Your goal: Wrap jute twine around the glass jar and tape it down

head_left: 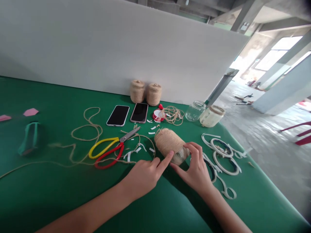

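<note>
A glass jar wrapped in jute twine (pixel 168 142) lies on its side on the green table (pixel 60 194). My left hand (pixel 143 176) is mostly curled, and its stretched index finger presses the twine near the jar's bare mouth end. My right hand (pixel 196 168) cups that glass end, with its fingers curved over the rim and its thumb beneath. A long loose strand of twine (pixel 85 134) trails from the jar area to the left across the table.
Scissors with a yellow and a red handle (pixel 110 150) lie left of the jar. Behind it are two phones (pixel 128 115), two twine spools (pixel 145 92), a red tape roll (pixel 157 115), an empty jar (pixel 195 110) and a second jar (pixel 212 116). White rings and strips (pixel 223 152) lie right.
</note>
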### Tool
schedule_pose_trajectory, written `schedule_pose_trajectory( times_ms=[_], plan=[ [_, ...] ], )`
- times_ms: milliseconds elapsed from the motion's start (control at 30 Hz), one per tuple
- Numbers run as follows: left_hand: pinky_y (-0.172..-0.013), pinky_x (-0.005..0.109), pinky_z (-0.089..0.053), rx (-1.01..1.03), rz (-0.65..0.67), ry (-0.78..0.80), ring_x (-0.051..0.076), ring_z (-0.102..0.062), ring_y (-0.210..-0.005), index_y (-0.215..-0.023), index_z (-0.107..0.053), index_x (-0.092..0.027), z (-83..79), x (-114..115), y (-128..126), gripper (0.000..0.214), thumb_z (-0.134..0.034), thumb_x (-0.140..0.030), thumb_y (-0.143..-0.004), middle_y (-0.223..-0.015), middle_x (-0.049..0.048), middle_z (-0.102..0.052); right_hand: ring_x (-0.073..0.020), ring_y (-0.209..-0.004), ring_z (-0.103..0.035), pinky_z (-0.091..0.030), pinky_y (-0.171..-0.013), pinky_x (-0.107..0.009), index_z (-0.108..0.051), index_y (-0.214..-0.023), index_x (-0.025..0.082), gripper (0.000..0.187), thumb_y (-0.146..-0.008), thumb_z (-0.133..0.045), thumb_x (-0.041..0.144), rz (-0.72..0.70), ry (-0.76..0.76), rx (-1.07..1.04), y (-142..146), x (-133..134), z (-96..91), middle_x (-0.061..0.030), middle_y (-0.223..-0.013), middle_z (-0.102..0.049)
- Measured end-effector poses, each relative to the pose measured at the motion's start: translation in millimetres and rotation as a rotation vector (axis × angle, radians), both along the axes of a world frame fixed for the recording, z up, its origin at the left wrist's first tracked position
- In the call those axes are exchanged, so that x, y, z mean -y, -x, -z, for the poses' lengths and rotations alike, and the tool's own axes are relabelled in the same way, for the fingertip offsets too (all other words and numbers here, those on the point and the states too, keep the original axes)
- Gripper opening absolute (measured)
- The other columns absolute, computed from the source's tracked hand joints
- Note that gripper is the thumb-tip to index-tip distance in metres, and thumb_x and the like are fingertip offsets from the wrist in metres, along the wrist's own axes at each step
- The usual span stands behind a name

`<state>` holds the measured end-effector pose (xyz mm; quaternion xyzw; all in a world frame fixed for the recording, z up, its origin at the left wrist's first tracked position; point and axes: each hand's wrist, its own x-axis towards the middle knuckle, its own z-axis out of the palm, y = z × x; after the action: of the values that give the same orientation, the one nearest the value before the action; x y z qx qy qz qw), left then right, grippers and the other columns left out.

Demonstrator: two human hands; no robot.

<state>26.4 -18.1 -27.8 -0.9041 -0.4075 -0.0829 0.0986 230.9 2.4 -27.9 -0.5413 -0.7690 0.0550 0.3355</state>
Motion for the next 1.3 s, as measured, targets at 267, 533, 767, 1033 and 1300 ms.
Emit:
schedule_pose_trajectory(
  times_ms=[267, 533, 767, 1033, 1300],
  plan=[
    [-0.04, 0.022, -0.04, 0.029, -0.002, 0.021, 0.013, -0.051, -0.048, -0.143, 0.003, -0.014, -3.7, -1.5, 0.0, 0.076, -0.029, -0.001, -0.076, -0.074, 0.0012, -0.056, -0.0226, -0.098, -0.052, -0.054, -0.075, -0.039, -0.039, -0.111, 0.025, 0.05, -0.072, -0.063, 0.045, 0.054, 0.276, -0.383, 7.7, -0.3, -0.7, -0.0081, -0.113, -0.045],
    [-0.041, 0.024, -0.042, 0.064, 0.011, 0.024, 0.014, -0.052, -0.05, -0.144, 0.003, -0.015, -7.6, -2.3, 1.2, 0.073, -0.028, -0.001, -0.079, -0.076, 0.0015, -0.056, -0.0236, -0.094, -0.057, -0.053, -0.074, -0.04, -0.037, -0.115, 0.024, 0.041, -0.083, -0.048, 0.046, 0.006, 0.346, -0.315, 5.6, 1.1, -0.9, -0.0095, -0.112, -0.051],
    [-0.04, 0.025, -0.041, 0.05, -0.005, 0.016, 0.014, -0.051, -0.049, -0.144, 0.001, -0.014, -5.2, -1.6, 1.3, 0.071, -0.03, -0.003, -0.08, -0.074, 0.0006, -0.054, -0.0319, -0.118, -0.04, -0.043, -0.091, -0.051, -0.027, -0.128, 0.023, 0.072, -0.07, -0.063, 0.047, -0.063, -0.082, 0.07, 1.5, 2.6, -0.2, -0.014, -0.126, -0.035],
    [-0.039, 0.026, -0.04, 0.041, 0.005, -0.012, 0.014, -0.049, -0.047, -0.143, -0.001, -0.012, -5.4, -0.9, -0.1, 0.07, -0.029, -0.003, -0.08, -0.073, 0.0005, -0.054, -0.0254, -0.111, -0.045, -0.047, -0.089, -0.043, -0.035, -0.123, 0.024, 0.059, -0.074, -0.063, 0.04, -0.038, 0.013, -0.049, 7.4, 4.0, -1.8, -0.0104, -0.119, -0.041],
    [-0.039, 0.026, -0.039, 0.021, 0.017, -0.007, 0.015, -0.05, -0.047, -0.143, -0.003, -0.011, -2.6, -1.1, -0.1, 0.072, -0.03, -0.002, -0.077, -0.074, 0.0015, -0.056, -0.022, -0.103, -0.049, -0.053, -0.08, -0.038, -0.039, -0.117, 0.026, 0.053, -0.073, -0.064, 0.042, 0.059, 0.168, -0.253, 7.2, -0.3, 0.5, -0.0072, -0.116, -0.043]
  ],
)
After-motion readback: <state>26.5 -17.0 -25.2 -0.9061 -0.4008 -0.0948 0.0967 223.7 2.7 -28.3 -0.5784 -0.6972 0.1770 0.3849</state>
